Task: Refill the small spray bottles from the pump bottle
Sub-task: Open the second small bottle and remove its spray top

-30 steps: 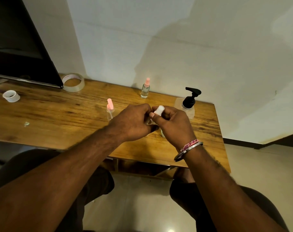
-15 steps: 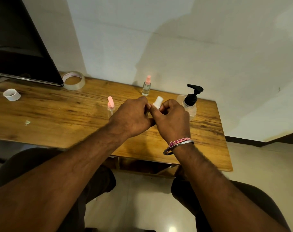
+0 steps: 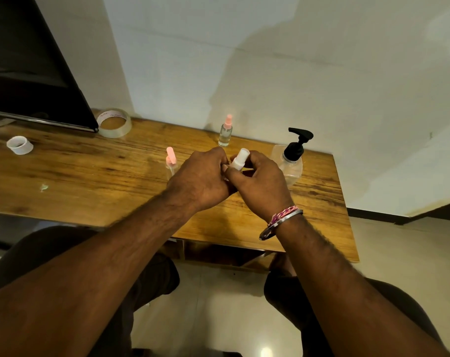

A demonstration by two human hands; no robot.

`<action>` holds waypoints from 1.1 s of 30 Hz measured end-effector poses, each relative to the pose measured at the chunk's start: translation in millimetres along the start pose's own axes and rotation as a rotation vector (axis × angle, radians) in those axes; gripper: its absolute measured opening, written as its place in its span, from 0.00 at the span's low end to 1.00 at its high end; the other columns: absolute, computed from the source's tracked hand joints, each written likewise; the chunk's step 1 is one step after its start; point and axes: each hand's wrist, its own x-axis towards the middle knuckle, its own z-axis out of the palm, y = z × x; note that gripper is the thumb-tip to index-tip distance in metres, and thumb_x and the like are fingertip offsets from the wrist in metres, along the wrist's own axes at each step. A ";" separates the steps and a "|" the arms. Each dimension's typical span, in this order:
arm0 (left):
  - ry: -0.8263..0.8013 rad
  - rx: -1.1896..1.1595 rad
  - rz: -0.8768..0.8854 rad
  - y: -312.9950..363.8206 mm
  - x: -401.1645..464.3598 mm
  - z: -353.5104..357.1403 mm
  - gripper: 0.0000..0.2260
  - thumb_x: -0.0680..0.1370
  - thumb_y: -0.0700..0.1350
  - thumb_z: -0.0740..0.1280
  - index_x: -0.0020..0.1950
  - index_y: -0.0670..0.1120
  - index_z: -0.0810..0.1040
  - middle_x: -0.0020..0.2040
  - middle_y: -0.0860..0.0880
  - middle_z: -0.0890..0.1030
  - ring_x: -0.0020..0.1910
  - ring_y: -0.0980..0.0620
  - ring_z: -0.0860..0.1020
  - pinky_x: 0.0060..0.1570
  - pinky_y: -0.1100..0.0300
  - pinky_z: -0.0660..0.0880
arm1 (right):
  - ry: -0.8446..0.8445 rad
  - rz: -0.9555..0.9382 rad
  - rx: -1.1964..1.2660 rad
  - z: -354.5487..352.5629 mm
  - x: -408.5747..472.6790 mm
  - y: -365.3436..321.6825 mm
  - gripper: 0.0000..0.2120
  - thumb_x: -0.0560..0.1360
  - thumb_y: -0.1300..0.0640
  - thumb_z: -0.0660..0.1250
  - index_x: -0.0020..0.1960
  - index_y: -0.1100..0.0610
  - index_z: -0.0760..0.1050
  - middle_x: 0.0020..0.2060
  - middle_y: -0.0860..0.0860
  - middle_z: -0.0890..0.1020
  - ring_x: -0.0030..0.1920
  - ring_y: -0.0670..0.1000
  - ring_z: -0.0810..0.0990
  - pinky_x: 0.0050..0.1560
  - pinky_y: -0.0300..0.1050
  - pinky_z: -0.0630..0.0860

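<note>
A wooden table (image 3: 90, 181) runs across the middle of the frame. At its upper left sit a roll of clear tape (image 3: 114, 122), a small white ring (image 3: 19, 145) and the dark edge of a screen (image 3: 38, 81). Near the wall, just above centre, a small spray bottle with a pink cap (image 3: 225, 131) stands upright, and another pink-capped spray bottle (image 3: 171, 161) stands left of centre, its lower part hidden behind my left hand (image 3: 202, 180). The pump bottle (image 3: 290, 161), clear with a black pump, stands right of centre, partly behind my right hand (image 3: 261, 185). My two hands meet at the centre of the frame, above the table, knuckles touching. Between them I hold a white-capped spray bottle (image 3: 238, 161), tilted, with only its cap and neck showing above my fingers. My right fingers curl round it; my left fingertips pinch it just below the cap. Bracelets (image 3: 283, 217) circle my right wrist.
</note>
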 end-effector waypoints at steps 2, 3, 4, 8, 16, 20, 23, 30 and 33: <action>-0.005 0.012 0.002 1.0 0.2 0.0 0.15 0.73 0.53 0.80 0.49 0.53 0.75 0.42 0.54 0.80 0.41 0.56 0.79 0.35 0.59 0.73 | 0.050 0.016 -0.020 1.2 -0.9 -0.5 0.16 0.73 0.42 0.75 0.55 0.49 0.79 0.48 0.42 0.82 0.44 0.39 0.81 0.38 0.35 0.72; -0.004 0.013 -0.002 1.3 0.3 -0.6 0.15 0.73 0.53 0.80 0.49 0.53 0.75 0.42 0.54 0.80 0.41 0.55 0.79 0.35 0.59 0.73 | 0.083 0.023 -0.029 1.8 -1.2 -0.9 0.17 0.72 0.41 0.75 0.55 0.49 0.78 0.48 0.42 0.82 0.43 0.39 0.81 0.37 0.34 0.72; -0.003 0.011 -0.007 1.6 0.7 -1.3 0.16 0.72 0.54 0.80 0.49 0.53 0.75 0.43 0.54 0.80 0.41 0.55 0.79 0.35 0.58 0.73 | 0.117 0.026 -0.038 2.0 -0.8 -1.4 0.18 0.71 0.40 0.76 0.54 0.48 0.77 0.47 0.42 0.82 0.44 0.39 0.81 0.37 0.34 0.72; -0.014 0.005 -0.017 2.9 2.3 -1.3 0.17 0.72 0.54 0.81 0.52 0.52 0.76 0.44 0.54 0.81 0.42 0.55 0.80 0.38 0.57 0.76 | 0.198 -0.004 -0.110 4.9 1.9 -1.4 0.16 0.71 0.41 0.77 0.48 0.49 0.76 0.41 0.44 0.81 0.40 0.41 0.79 0.34 0.33 0.70; -0.011 0.014 -0.014 0.0 3.1 -0.5 0.16 0.73 0.54 0.79 0.52 0.51 0.76 0.45 0.53 0.81 0.43 0.55 0.79 0.39 0.56 0.76 | 0.058 -0.012 0.045 3.2 5.7 -0.6 0.07 0.74 0.56 0.75 0.51 0.50 0.84 0.45 0.44 0.85 0.46 0.42 0.83 0.44 0.41 0.80; -0.015 0.012 -0.014 0.7 2.2 -1.8 0.16 0.73 0.55 0.79 0.51 0.52 0.75 0.45 0.55 0.80 0.42 0.57 0.78 0.36 0.58 0.72 | -0.035 0.089 0.245 1.7 3.9 -3.5 0.13 0.72 0.60 0.76 0.55 0.50 0.83 0.49 0.43 0.85 0.53 0.44 0.82 0.52 0.47 0.82; -0.006 0.039 -0.013 1.6 2.8 -1.6 0.16 0.73 0.55 0.79 0.50 0.52 0.75 0.43 0.54 0.80 0.41 0.56 0.78 0.35 0.58 0.71 | 0.026 0.085 0.140 1.9 2.1 -4.7 0.17 0.72 0.49 0.77 0.59 0.50 0.79 0.51 0.42 0.82 0.51 0.41 0.81 0.47 0.39 0.77; -0.007 0.070 -0.032 1.5 4.0 -0.2 0.16 0.73 0.55 0.79 0.50 0.52 0.75 0.43 0.54 0.80 0.41 0.57 0.78 0.34 0.59 0.70 | 0.232 -0.091 -0.336 7.8 1.4 -4.2 0.17 0.74 0.36 0.71 0.43 0.51 0.78 0.38 0.46 0.81 0.38 0.47 0.80 0.37 0.45 0.79; -0.007 0.076 -0.025 -0.5 4.3 0.2 0.16 0.73 0.55 0.79 0.50 0.51 0.75 0.43 0.54 0.80 0.41 0.56 0.78 0.34 0.59 0.70 | 0.153 -0.104 -0.316 5.8 4.6 -6.7 0.13 0.75 0.42 0.73 0.43 0.51 0.78 0.35 0.44 0.80 0.38 0.45 0.79 0.35 0.41 0.75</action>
